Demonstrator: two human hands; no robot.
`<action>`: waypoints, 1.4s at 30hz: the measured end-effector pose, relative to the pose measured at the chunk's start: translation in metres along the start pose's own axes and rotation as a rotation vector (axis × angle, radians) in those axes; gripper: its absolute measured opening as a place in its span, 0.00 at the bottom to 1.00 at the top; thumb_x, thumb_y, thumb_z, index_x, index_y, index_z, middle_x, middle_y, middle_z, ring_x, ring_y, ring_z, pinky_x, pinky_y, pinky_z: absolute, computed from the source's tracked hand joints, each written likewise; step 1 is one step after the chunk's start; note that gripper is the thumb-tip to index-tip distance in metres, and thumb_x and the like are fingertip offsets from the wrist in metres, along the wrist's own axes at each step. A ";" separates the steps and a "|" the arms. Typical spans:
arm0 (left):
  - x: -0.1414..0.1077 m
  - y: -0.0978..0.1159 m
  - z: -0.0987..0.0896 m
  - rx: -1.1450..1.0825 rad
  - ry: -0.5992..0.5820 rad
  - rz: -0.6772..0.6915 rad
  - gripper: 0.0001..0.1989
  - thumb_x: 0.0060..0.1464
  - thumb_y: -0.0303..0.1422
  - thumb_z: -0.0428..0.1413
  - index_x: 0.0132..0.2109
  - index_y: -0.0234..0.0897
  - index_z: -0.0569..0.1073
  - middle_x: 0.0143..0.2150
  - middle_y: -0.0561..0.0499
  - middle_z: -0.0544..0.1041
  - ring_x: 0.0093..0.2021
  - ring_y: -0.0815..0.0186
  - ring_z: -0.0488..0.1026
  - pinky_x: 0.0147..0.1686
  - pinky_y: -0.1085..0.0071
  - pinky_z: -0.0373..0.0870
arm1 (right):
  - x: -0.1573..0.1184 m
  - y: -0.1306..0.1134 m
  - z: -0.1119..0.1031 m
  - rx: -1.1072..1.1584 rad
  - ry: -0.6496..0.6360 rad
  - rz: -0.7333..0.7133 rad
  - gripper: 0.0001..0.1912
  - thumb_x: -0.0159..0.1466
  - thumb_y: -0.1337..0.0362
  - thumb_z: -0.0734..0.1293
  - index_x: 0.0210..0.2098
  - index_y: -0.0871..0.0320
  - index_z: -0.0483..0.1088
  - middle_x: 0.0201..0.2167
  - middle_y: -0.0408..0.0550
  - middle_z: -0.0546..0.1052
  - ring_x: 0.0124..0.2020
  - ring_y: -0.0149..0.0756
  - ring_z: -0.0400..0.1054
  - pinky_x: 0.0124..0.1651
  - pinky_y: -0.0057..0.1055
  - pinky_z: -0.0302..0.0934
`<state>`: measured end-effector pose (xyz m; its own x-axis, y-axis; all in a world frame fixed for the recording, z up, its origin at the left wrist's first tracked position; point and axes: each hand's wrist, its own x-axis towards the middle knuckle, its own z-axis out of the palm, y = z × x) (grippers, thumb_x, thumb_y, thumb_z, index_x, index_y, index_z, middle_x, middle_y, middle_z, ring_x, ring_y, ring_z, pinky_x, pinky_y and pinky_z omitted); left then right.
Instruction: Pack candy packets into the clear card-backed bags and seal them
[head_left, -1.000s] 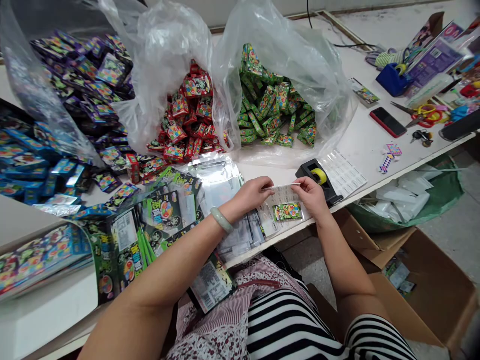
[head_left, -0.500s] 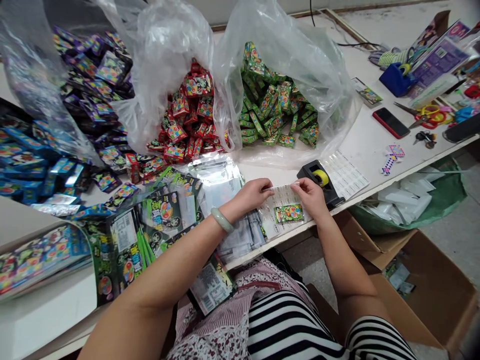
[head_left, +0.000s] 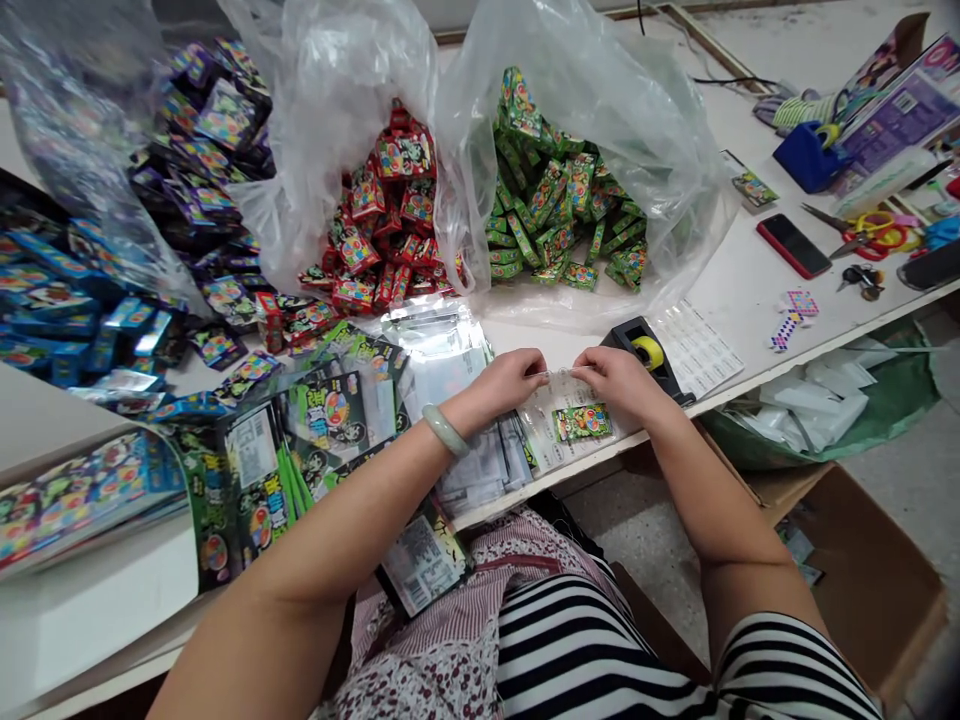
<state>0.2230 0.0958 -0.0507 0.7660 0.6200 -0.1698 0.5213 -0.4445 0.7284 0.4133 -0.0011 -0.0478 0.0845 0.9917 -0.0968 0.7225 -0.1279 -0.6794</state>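
Note:
A clear plastic bag (head_left: 541,428) lies at the table's front edge, with a small green box (head_left: 582,422) inside or under its film. My left hand (head_left: 514,382) pinches the left part of the bag's top edge. The right part of that edge is pinched between the thumb and fingers of my right hand (head_left: 619,380). Only a short stretch of film shows between the fingertips. Just beyond my right hand stands a black tape dispenser (head_left: 654,368) with yellow tape, beside a sheet of small printed labels (head_left: 705,350).
Large plastic bags hold green boxes (head_left: 551,215), red boxes (head_left: 405,155) and purple boxes (head_left: 232,115). Blue boxes (head_left: 52,300) lie at far left. Printed pouches (head_left: 322,405) overlap left of my hands. Toward the right are a phone (head_left: 793,246), scissors (head_left: 859,238) and a cardboard box (head_left: 877,570) below.
My right hand has slid left along the bag's top edge, closer to my left hand. The green box stays in place on the table. The whole view has shifted slightly.

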 end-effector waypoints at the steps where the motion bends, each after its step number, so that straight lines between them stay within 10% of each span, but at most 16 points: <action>1: 0.000 0.000 0.000 -0.008 -0.001 -0.001 0.02 0.54 0.29 0.57 0.33 0.35 0.72 0.31 0.52 0.74 0.32 0.66 0.68 0.33 0.71 0.62 | 0.001 -0.001 -0.001 -0.008 -0.013 0.005 0.05 0.63 0.64 0.68 0.33 0.58 0.73 0.33 0.47 0.79 0.35 0.36 0.69 0.37 0.31 0.57; 42: 0.000 0.005 0.002 0.005 -0.004 -0.039 0.01 0.52 0.26 0.58 0.33 0.35 0.73 0.31 0.52 0.75 0.31 0.67 0.66 0.32 0.72 0.61 | 0.006 -0.014 -0.016 -0.102 -0.017 0.011 0.02 0.59 0.68 0.68 0.32 0.56 0.72 0.32 0.44 0.79 0.34 0.36 0.70 0.37 0.30 0.56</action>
<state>0.2261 0.0923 -0.0483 0.7467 0.6341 -0.2010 0.5527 -0.4233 0.7179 0.4152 0.0069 -0.0272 0.0819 0.9898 -0.1163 0.7876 -0.1357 -0.6010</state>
